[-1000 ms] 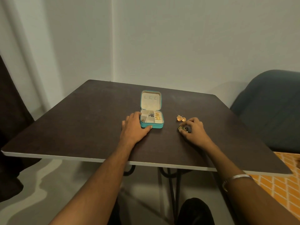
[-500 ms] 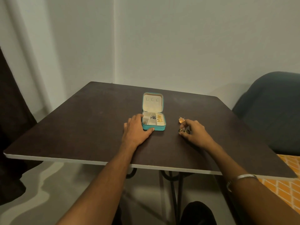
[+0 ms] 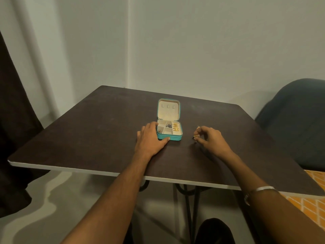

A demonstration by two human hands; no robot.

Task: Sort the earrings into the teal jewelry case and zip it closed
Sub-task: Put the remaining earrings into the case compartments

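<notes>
The teal jewelry case lies open in the middle of the dark table, its cream lid upright. Gold earrings fill its right compartment, dark ones the middle, a small pair the left. My left hand rests against the case's left front corner, thumb on its front wall. To the right, my right hand is lifted slightly, fingers pinched on small gold earrings; another gold piece shows at its fingertips.
The dark table has a white front edge near me. A dark blue chair stands at the right, a dark curtain at the left. Metal table legs show below.
My right hand has gathered the earrings off the table and lifted a little. The gold pieces that lay beyond its fingers are now at its fingertips. My left hand stays on the case.
</notes>
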